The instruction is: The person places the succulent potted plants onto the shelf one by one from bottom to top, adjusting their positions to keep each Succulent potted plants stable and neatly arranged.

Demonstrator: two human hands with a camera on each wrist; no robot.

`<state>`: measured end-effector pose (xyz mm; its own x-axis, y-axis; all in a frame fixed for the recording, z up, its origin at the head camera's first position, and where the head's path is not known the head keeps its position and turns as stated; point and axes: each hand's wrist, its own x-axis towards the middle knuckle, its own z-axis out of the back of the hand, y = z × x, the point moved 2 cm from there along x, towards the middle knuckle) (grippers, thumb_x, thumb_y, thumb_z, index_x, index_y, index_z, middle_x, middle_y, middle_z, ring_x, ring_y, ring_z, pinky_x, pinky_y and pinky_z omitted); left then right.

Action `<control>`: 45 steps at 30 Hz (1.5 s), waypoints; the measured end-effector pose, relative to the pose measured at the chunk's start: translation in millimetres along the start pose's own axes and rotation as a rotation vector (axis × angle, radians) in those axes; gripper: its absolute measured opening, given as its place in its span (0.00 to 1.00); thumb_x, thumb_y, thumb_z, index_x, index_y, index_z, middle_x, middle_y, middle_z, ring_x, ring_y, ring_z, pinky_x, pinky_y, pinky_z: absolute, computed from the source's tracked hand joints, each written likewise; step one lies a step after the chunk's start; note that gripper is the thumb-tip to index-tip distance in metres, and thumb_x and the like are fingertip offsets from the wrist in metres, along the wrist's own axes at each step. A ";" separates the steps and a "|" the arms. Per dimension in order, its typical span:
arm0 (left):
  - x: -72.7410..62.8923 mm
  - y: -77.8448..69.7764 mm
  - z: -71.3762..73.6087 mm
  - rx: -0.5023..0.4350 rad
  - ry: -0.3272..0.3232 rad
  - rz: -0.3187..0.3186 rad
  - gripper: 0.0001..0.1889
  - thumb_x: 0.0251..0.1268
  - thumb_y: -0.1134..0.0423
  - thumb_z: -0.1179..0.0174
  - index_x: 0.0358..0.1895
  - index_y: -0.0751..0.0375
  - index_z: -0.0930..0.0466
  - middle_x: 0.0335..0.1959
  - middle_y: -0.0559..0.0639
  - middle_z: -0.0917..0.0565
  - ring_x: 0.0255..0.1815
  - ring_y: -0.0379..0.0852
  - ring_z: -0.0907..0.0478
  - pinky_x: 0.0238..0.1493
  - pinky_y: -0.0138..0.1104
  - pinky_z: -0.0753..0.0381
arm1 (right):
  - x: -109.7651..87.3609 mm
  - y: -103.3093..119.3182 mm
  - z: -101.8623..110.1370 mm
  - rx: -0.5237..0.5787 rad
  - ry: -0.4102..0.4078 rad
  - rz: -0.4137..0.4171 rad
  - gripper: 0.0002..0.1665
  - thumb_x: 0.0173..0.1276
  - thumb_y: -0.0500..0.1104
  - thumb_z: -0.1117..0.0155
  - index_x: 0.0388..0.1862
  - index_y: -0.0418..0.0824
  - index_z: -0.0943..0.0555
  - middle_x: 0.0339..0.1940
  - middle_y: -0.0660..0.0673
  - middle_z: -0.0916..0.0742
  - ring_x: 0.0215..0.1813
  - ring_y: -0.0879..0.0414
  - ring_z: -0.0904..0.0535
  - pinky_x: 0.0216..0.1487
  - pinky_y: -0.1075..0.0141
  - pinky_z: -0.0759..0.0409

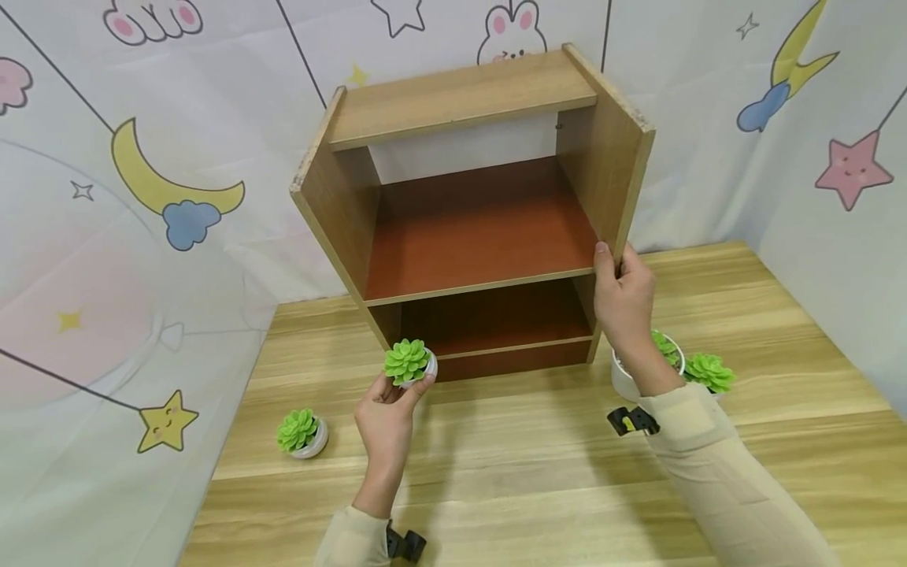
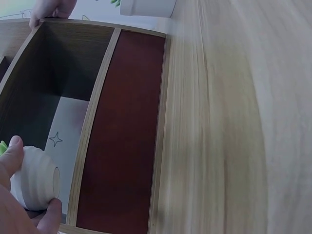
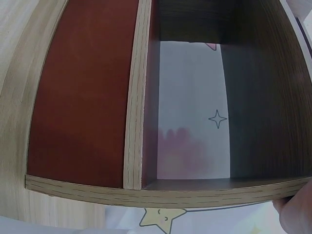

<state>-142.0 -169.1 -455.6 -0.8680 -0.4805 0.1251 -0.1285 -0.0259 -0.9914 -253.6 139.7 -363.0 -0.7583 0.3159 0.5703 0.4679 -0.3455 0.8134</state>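
Nearest, a small loose succulent [image 1: 299, 431] sits near the left edge of the tabletop [image 1: 524, 472]. Farther in, the left hand [image 1: 386, 417] pinches the held succulent [image 1: 407, 361] by its white pot, thumb against fingers, just before the cabinet's lower left corner. Toward the tabletop's right edge, a larger potted plant [image 1: 627, 383] shows partly behind the right wrist, another succulent [image 1: 710, 372] beside it. Beyond, the right hand [image 1: 627, 299] grips the cabinet [image 1: 616, 150] by its right front edge. The lower bay's long axis runs left to right; the held pot lies at its left end, the left hand nearer. The left wrist view shows this pot's ribbed wall and base, mostly hidden from the head; the right wrist view shows no plant.
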 end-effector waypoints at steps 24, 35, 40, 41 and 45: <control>-11.3 -14.6 -9.5 0.039 0.014 0.023 0.27 0.50 0.67 0.23 0.57 0.67 0.19 0.50 0.59 0.16 0.50 0.51 0.19 0.47 0.32 0.20 | -11.1 -6.4 1.9 0.009 -0.011 -0.030 0.21 0.76 0.47 0.45 0.28 0.33 0.22 0.13 0.47 0.34 0.18 0.58 0.41 0.19 0.68 0.45; -1.8 -5.9 -15.0 0.031 0.010 0.021 0.28 0.49 0.62 0.22 0.56 0.66 0.19 0.50 0.58 0.17 0.52 0.50 0.20 0.50 0.31 0.22 | -7.5 -6.4 3.0 0.015 -0.006 -0.010 0.21 0.76 0.48 0.46 0.29 0.34 0.23 0.13 0.47 0.35 0.16 0.59 0.42 0.17 0.68 0.46; 2.3 -3.8 -16.9 0.035 0.003 0.023 0.27 0.49 0.60 0.22 0.54 0.64 0.17 0.50 0.56 0.16 0.51 0.49 0.19 0.48 0.31 0.21 | -4.4 -4.7 2.9 0.021 0.000 0.001 0.20 0.77 0.48 0.46 0.29 0.34 0.22 0.14 0.48 0.34 0.17 0.58 0.41 0.18 0.67 0.45; 4.3 1.1 -16.6 0.027 0.001 0.020 0.27 0.48 0.59 0.22 0.54 0.63 0.17 0.50 0.55 0.16 0.51 0.48 0.19 0.48 0.32 0.21 | -3.7 -4.3 2.4 0.022 0.003 0.004 0.20 0.77 0.48 0.46 0.29 0.34 0.22 0.14 0.48 0.34 0.18 0.58 0.40 0.18 0.67 0.45; 6.4 1.4 -19.3 0.000 -0.004 0.006 0.28 0.46 0.56 0.21 0.53 0.63 0.16 0.49 0.55 0.16 0.51 0.48 0.19 0.49 0.33 0.21 | -1.1 -2.2 1.6 0.021 0.010 0.002 0.20 0.76 0.48 0.46 0.32 0.33 0.20 0.14 0.47 0.33 0.18 0.57 0.40 0.19 0.67 0.44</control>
<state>-157.0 -155.3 -455.4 -0.8668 -0.4843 0.1188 -0.1234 -0.0226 -0.9921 -253.1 141.5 -365.2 -0.7619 0.3059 0.5709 0.4788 -0.3277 0.8145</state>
